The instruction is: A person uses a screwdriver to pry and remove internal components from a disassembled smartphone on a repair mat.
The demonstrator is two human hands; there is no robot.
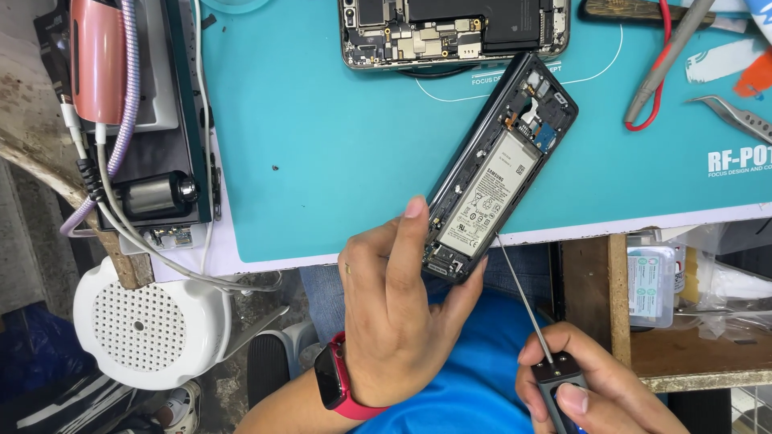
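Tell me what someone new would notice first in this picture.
The eye lands on the opened phone with its pale battery showing, held tilted at the middle over the teal mat by the left hand. Lower right, the right hand grips a thin screwdriver pointing at the phone's edge. A second opened phone lies at the top.

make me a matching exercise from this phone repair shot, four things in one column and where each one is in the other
Things:
1. opened phone
2. screwdriver
3. second opened phone
4. tweezers

Places:
A. lying at the top edge of the teal mat
B. pinched in the right hand
C. gripped at its lower end by the left hand
D. lying at the right edge of the mat

Pairs: 1-C, 2-B, 3-A, 4-D
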